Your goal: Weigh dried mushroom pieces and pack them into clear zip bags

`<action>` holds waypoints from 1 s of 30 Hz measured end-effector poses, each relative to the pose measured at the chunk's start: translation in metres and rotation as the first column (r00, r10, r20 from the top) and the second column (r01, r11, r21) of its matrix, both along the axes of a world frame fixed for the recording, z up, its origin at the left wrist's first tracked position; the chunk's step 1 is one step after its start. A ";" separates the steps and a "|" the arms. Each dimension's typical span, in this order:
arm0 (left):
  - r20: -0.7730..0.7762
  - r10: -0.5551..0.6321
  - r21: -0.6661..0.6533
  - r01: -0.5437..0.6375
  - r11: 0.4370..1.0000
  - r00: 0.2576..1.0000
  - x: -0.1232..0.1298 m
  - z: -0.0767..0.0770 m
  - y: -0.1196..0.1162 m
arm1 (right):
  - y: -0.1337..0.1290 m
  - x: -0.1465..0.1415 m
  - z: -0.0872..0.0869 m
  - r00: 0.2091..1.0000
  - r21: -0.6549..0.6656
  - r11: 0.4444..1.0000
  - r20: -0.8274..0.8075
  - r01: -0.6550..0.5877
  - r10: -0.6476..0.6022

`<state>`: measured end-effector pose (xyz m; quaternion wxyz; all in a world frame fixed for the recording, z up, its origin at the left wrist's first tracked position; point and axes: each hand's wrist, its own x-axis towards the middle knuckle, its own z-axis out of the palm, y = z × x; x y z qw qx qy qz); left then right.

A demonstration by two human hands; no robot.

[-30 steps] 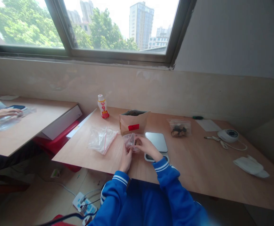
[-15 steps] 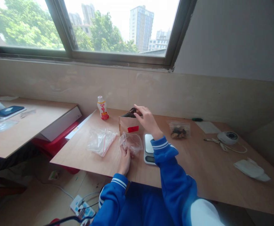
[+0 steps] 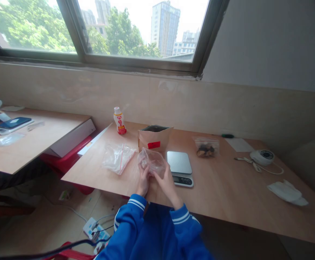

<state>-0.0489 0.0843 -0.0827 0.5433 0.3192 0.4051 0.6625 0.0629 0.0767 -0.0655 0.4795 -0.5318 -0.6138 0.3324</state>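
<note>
Both hands grip a clear plastic bag (image 3: 152, 159), its mouth spread apart, just above the near edge of the table. My left hand (image 3: 143, 181) pinches its left side, and my right hand (image 3: 167, 183) holds the right side. Right behind it stands a brown paper bag (image 3: 154, 139) with a red label, its dark top open. A kitchen scale (image 3: 179, 163) with a bare silver plate lies beside my right hand. To the left, flat clear zip bags (image 3: 118, 159) rest on the wood.
A red and white drink bottle (image 3: 119, 121) stands at the back. Rightward are a zip bag of dark brown pieces (image 3: 206, 148), a paper sheet (image 3: 239, 145), a white dome camera (image 3: 262, 157) with cable and a white cloth (image 3: 287, 192). Another table (image 3: 51, 126) is at left; a power strip (image 3: 93, 228) lies below.
My right hand has come down from the top of the paper bag to the clear plastic bag and taken hold of it. The scale is now uncovered by my arm.
</note>
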 end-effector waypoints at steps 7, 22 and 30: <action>0.145 0.130 -0.073 -0.120 0.990 0.981 -0.012 0.018 -0.009 | -0.006 0.009 0.013 0.963 -0.134 0.987 -0.262 -0.094 0.056; -0.170 0.222 -0.048 -0.233 0.971 0.960 -0.036 0.071 -0.004 | -0.030 0.008 0.038 0.903 -0.161 0.975 -0.422 -0.157 0.076; 0.035 -0.179 -0.145 0.182 0.973 0.983 -0.024 0.062 -0.044 | -0.032 0.000 0.037 0.902 -0.174 0.984 -0.430 -0.030 -0.049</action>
